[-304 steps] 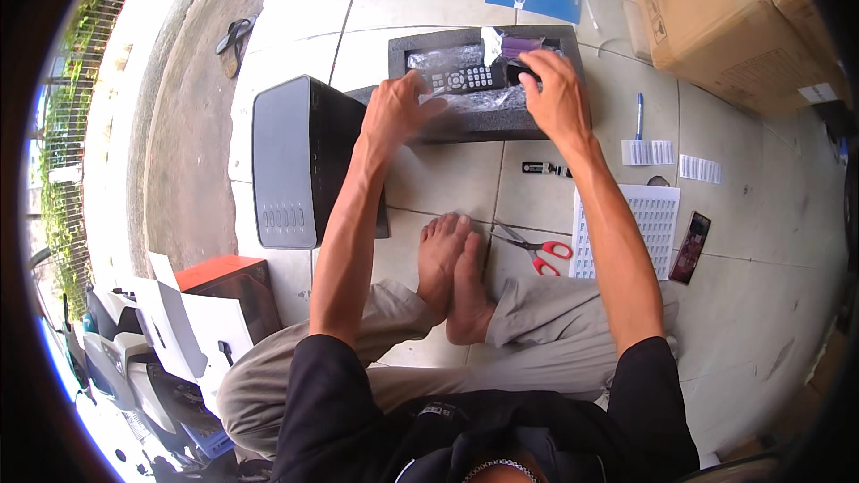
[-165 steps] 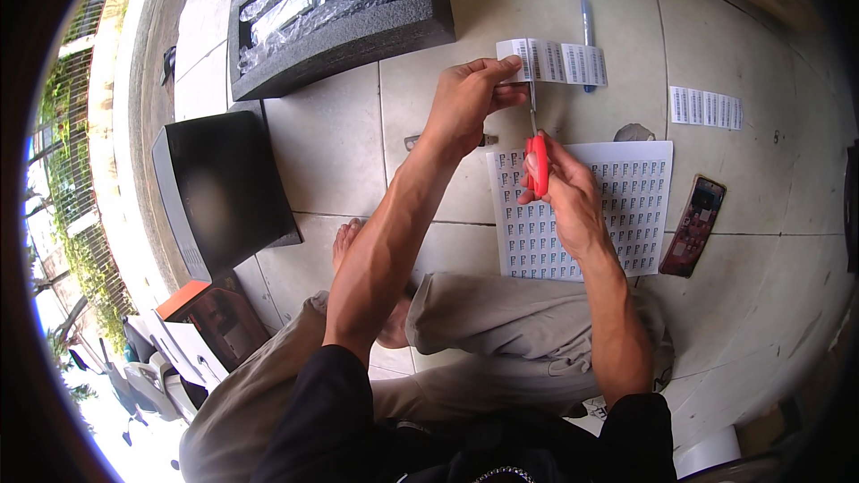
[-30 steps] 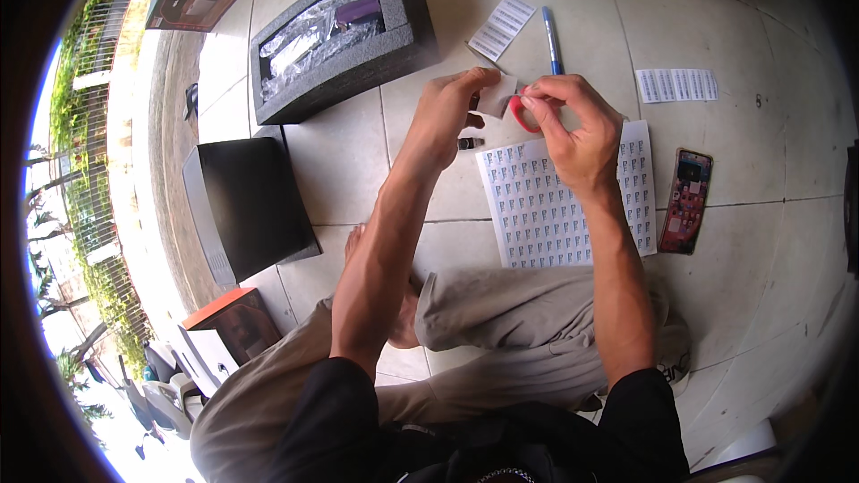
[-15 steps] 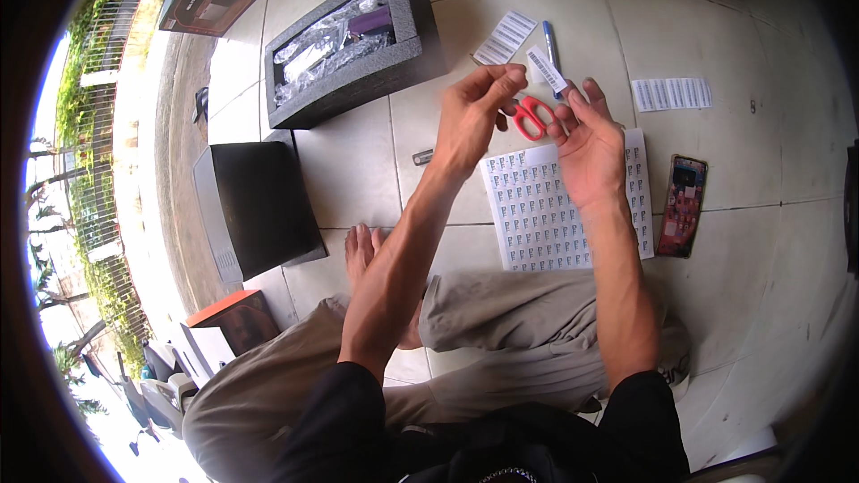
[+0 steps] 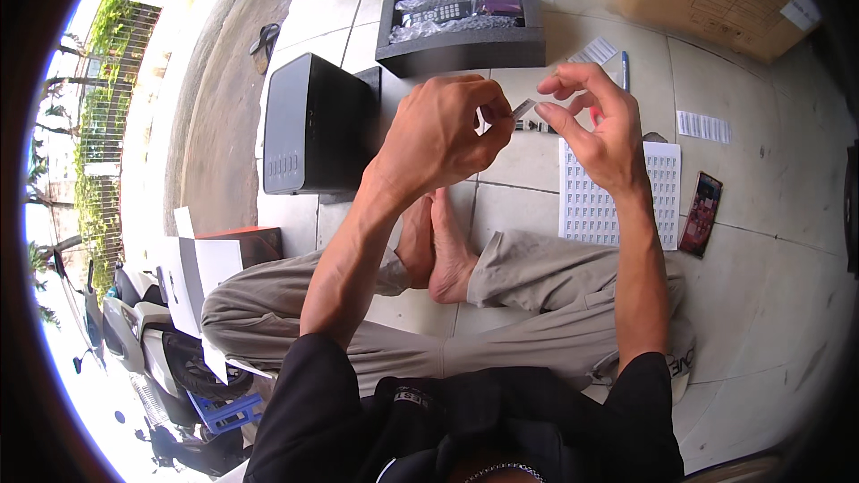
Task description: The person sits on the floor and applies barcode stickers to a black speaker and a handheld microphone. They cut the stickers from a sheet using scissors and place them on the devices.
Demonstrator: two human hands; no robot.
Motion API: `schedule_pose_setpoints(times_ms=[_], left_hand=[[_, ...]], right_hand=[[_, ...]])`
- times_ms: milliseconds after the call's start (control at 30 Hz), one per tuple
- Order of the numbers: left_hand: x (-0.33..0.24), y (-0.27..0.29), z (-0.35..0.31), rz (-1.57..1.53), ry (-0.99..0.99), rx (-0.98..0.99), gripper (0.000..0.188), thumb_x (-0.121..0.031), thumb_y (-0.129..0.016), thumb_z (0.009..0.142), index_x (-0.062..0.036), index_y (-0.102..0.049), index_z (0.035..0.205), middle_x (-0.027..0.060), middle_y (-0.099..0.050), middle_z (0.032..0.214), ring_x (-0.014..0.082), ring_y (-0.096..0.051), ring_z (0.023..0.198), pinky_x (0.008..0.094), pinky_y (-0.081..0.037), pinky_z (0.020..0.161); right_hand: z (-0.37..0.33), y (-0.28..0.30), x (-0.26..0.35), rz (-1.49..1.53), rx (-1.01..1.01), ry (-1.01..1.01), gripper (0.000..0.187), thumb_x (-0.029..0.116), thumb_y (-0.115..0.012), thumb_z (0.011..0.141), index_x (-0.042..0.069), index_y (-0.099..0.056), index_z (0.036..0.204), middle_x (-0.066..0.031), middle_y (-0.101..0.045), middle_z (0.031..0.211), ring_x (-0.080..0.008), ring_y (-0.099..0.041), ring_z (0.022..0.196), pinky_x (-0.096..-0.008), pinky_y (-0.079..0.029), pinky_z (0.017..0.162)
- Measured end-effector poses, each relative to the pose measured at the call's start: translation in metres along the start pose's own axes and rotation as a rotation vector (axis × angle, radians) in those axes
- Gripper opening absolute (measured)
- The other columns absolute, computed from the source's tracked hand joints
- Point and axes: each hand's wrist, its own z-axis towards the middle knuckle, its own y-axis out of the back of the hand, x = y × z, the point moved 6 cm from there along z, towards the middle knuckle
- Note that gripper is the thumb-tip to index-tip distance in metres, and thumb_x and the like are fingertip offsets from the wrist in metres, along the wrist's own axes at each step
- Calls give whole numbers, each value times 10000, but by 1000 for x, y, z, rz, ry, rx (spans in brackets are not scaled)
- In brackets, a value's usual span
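Note:
Between thumb and index finger, my left hand [image 5: 438, 125] pinches a small barcode label [image 5: 524, 109], which sticks out toward the right. Just beside its free end is my right hand [image 5: 601, 130], thumb and fingers apart with nothing seen between them. Under and around the right hand lies a white sheet of small printed stickers [image 5: 577, 210] on the tiled floor. Red-handled scissors [image 5: 595, 115] show only in part behind the right fingers. Beyond are a barcode label sheet [image 5: 593, 51] and a blue pen [image 5: 625, 72]. A small dark object [image 5: 535, 126] lies below the label, its kind unclear.
A grey foam tray [image 5: 465, 57] holds a keypad handset [image 5: 437, 14] and a purple item [image 5: 499, 5] in clear wrap. A black box [image 5: 306, 130] stands at left. Another label sheet [image 5: 704, 126] and a phone [image 5: 701, 215] lie right; a cardboard carton [image 5: 716, 0] stands far right.
The view has shifted, bringing the carton and black box further in. The label, earlier near my right fingertips, is now pinched in my left hand. My right fingers have spread apart.

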Motion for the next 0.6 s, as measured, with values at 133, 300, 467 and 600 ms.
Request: schedule_pose_setpoints(times_ms=[133, 300, 467, 600], left_hand=[[13, 35, -37, 129, 6, -11, 129, -148, -711, 815, -25, -733, 850, 98, -717, 800, 223, -703, 677, 335, -561, 636], [74, 69, -94, -21, 248, -153, 362, -295, -748, 847, -9, -733, 1068, 138, -737, 832, 256, -724, 695, 346, -573, 666], [178, 90, -177, 418, 756, -480, 1044, -647, -803, 701, 14, -479, 1440, 300, -501, 1382, 430, -499, 1290, 551, -451, 1022], [256, 66, -225, 373, 1088, -435, 1324, -705, -847, 536, 24, -332, 1515, 409, -209, 1510, 579, -320, 1357, 655, -390, 1044]], right_hand=[[10, -50, 37, 16, 107, 3, 244, 82, -747, 861, 54, -629, 1073, -34, -727, 911, -161, -685, 815, -300, -519, 673], [10, -104, 48, 71, 123, -45, 205, 62, -727, 885, 57, -629, 1065, -50, -718, 885, -141, -681, 806, -290, -519, 666], [2, -155, 26, 195, 75, -159, 183, 65, -709, 914, 28, -613, 1065, -42, -689, 942, -103, -635, 834, -258, -506, 718], [-3, -198, 3, 463, 127, -301, 233, 53, -699, 920, 17, -577, 1115, -61, -663, 971, -101, -607, 814, -249, -500, 725]])
